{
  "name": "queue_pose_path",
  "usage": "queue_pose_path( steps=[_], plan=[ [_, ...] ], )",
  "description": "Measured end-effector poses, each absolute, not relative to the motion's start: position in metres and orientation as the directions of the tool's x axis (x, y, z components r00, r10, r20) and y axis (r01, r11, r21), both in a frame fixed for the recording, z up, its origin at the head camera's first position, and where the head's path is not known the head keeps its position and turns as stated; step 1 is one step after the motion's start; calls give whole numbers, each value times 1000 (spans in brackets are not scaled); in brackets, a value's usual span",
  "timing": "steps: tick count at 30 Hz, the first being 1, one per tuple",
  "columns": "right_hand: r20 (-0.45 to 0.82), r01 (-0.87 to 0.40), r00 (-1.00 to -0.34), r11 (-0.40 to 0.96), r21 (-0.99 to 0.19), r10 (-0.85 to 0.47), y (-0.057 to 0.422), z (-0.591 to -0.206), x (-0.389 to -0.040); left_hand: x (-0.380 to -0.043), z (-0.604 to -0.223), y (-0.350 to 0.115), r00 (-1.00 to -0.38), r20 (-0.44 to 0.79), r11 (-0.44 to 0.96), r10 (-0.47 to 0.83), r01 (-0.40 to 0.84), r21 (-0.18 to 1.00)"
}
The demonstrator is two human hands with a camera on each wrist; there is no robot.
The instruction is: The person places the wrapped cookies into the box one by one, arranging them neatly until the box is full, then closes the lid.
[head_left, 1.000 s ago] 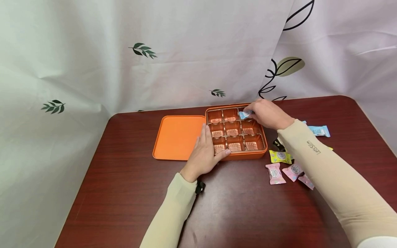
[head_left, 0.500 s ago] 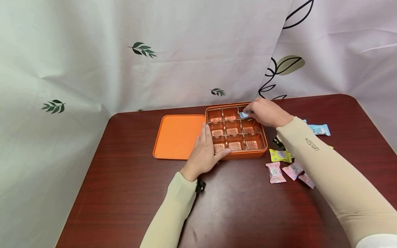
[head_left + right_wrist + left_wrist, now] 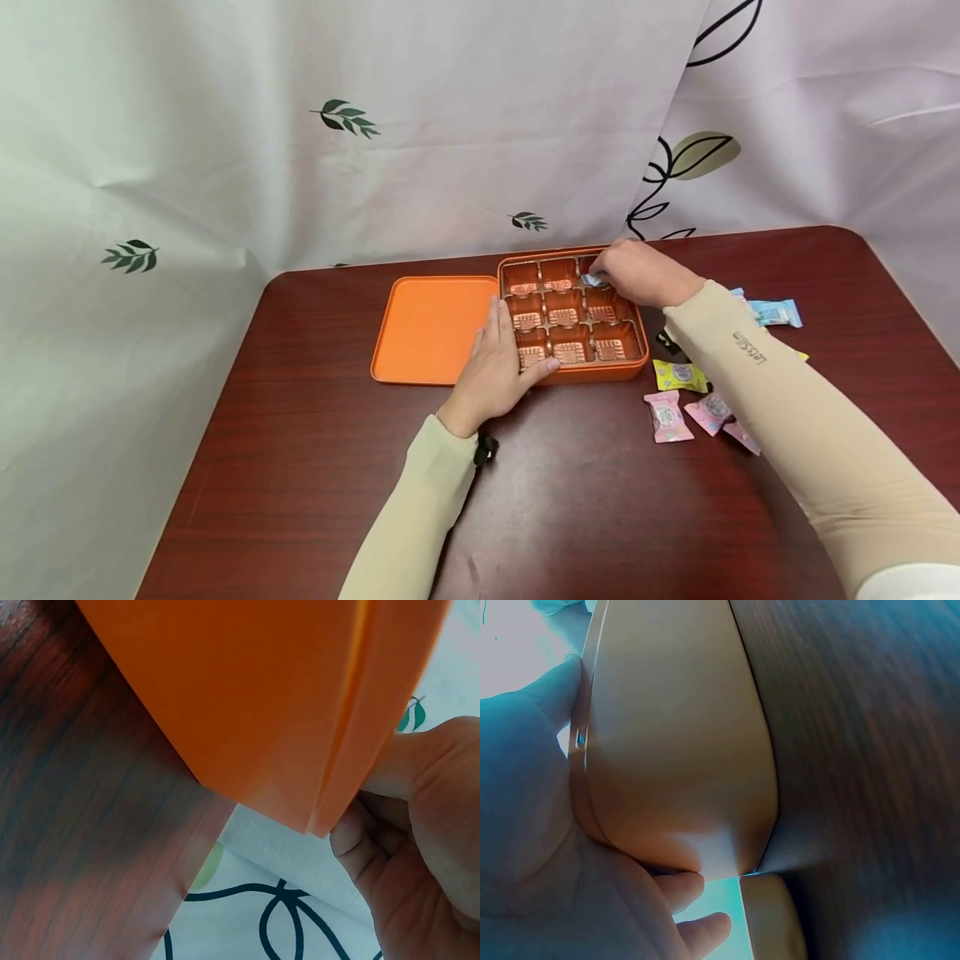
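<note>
An orange box (image 3: 592, 377) holds a copper-coloured divided tray (image 3: 564, 331) with rows of square compartments. My right hand (image 3: 647, 273) reaches over its far right corner and pinches a small blue-wrapped candy (image 3: 593, 281) inside the far right compartment. Its fingertips are partly hidden there; in the right wrist view the fingers pass behind the box wall (image 3: 247, 697). My left hand (image 3: 491, 372) rests against the near left corner of the box, fingers straight along the left side and thumb on the front rim. In the left wrist view its palm (image 3: 532, 825) lies along the box edge.
The orange lid (image 3: 435, 329) lies flat on the table left of the box. Right of the box are pink candies (image 3: 668, 417), a yellow candy (image 3: 679, 376), a black-wrapped one (image 3: 667, 341) and blue candies (image 3: 776, 312), some hidden under the right sleeve. A patterned curtain (image 3: 450, 167) hangs behind.
The blue candy and my right fingertips have sunk slightly deeper into the far right compartment. My left hand stays in place on the box.
</note>
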State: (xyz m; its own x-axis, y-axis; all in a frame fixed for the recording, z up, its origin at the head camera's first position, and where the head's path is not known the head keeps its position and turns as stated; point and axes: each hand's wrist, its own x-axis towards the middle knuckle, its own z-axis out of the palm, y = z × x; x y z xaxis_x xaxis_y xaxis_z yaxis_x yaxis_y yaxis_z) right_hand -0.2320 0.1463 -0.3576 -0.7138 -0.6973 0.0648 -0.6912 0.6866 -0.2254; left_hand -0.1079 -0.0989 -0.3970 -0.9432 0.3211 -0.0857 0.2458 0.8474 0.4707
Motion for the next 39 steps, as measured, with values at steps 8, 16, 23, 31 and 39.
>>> queue_pose_path(
  steps=[8,16,23,31,39],
  plan=[
    [43,-680,-727,708,-191,-686,146,-359,-230,-107,-396,-98,-945,-80,844,319,244,478],
    [109,-668,-739,702,-247,-665,149,-360,-227,-107,-396,-98,-945,-90,846,314,235,479],
    [129,-643,-764,727,-241,-632,154,-356,-224,-108,-396,-98,-943,-92,848,319,241,472],
    [156,-653,-756,714,-253,-635,160,-351,-220,-108,-397,-99,-944,-87,840,317,237,488],
    [183,-654,-756,715,-247,-629,175,-345,-213,-108,-396,-99,-942,-93,848,322,243,471]
  ],
)
